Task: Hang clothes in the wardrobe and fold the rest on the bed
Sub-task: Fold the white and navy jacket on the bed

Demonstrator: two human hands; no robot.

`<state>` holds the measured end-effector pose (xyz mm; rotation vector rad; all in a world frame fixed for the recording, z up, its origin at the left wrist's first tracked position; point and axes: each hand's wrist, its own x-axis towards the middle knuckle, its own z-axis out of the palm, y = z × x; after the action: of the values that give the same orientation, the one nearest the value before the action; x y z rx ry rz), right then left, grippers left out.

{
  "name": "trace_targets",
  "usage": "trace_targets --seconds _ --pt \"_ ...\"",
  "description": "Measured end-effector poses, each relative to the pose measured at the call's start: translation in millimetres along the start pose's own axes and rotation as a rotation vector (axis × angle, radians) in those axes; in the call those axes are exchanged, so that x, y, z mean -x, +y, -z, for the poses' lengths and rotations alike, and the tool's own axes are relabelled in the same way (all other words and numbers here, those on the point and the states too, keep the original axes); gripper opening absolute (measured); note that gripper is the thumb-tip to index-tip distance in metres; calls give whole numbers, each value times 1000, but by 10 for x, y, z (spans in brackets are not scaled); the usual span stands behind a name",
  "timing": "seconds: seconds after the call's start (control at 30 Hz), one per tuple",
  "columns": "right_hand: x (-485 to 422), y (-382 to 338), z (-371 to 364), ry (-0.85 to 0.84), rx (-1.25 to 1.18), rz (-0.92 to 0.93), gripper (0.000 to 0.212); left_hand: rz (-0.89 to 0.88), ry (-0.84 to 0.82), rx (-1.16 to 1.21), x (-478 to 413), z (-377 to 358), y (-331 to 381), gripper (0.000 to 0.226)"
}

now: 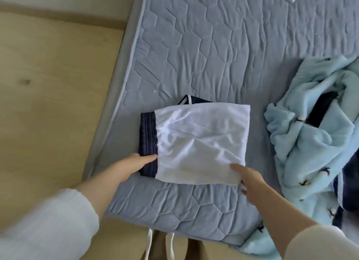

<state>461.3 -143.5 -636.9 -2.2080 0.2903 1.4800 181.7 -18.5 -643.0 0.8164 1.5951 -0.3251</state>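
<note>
Now left hand (134,162), right hand (252,184) touch two stacked garments (200,141).

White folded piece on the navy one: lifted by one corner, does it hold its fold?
Probably not: the white garment looks thin and soft, with creases across it, so it would likely droop and unfold. Likely light for its size. It lies on the navy garment, so a push may slide it off.

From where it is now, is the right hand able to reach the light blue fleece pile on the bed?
Probably yes. The right hand touches the white cloth at its near corner, and only bare mattress lies between it and the light blue fleece pile.
</note>
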Motion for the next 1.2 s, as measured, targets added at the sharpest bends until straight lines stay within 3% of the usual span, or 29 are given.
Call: trace_targets --seconds 0.07,0.13,0.23,0.37,0.47,0.57,0.63,0.7,0.9,1.2 --pt "-46 77 -34 -5 -2 -14 30 -13 60 78 -92 -95 -89 60" --pt "-111 32 -80 13 17 60 40 -94 233 163 -176 -138 -51 49" --pt "-187 -138 -145 62 19 195 38 -219 466 49 -274 -119 87 50" --pt "-209 -366 -131 137 43 327 15 -315 366 265 -296 -28 292 9" --pt "-248 -461 -72 173 99 295 7 -306 438 312 -289 25 326 2" --pt "-359 -467 -46 141 239 229 17 -159 420 74 -360 22 306 39" --pt "-425 -463 -70 105 234 203 39 -56 358 75 -399 8 293 73" --pt "-492 -441 -122 77 173 166 49 -27 322 109 -457 -18 264 85" --pt "-641 -346 -259 41 114 117 49 -15 186 264 -553 -92 185 48" --pt "-16 -702 -264 19 138 296 27 -278 340 383 103 71 431 11"
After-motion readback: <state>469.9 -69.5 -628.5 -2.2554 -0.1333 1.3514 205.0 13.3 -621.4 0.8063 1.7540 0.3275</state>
